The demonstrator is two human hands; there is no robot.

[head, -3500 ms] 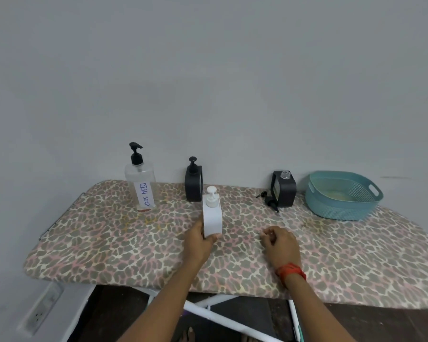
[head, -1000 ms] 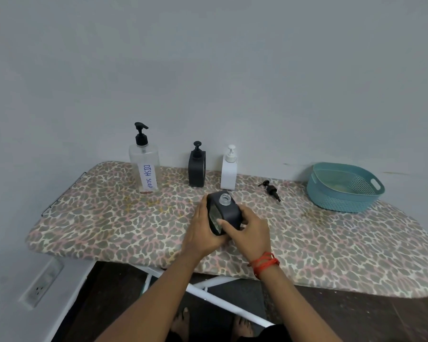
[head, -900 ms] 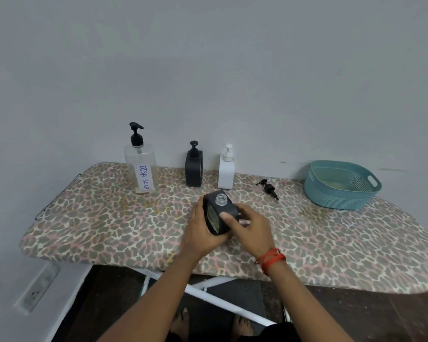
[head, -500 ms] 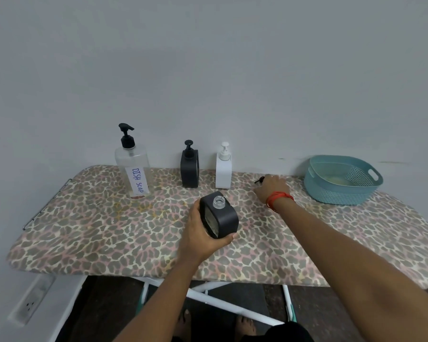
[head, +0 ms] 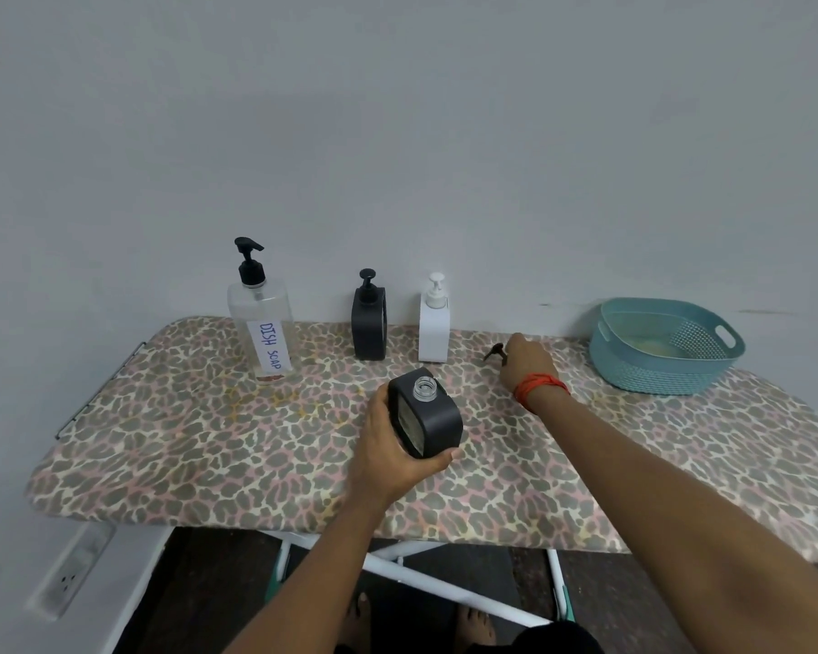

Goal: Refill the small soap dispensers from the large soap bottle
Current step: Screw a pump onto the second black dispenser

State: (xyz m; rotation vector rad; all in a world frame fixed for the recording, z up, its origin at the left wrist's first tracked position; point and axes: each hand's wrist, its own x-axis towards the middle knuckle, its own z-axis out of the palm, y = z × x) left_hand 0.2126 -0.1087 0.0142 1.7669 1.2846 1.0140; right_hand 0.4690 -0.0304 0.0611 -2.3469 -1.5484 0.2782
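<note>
My left hand (head: 388, 453) grips a small black dispenser (head: 428, 420) with its neck open, tilted just above the middle of the board. At the back right, the fingers of my right hand (head: 527, 363) close on the loose black pump head (head: 493, 353), whose nozzle sticks out to the left. The large clear bottle labelled DISH SOAP (head: 261, 323) stands at the back left with its black pump on. A second black dispenser (head: 368, 325) and a white dispenser (head: 434, 325) stand by the wall, both capped.
The leopard-print ironing board (head: 199, 446) carries everything. A teal plastic basket (head: 662, 346) sits at the back right, close to my right hand. A wall socket (head: 69, 578) is low on the left. Bare feet (head: 421, 625) show under the board.
My right hand let go of the open black dispenser and reached back right to the loose pump head. My left hand keeps holding the dispenser in about the same place.
</note>
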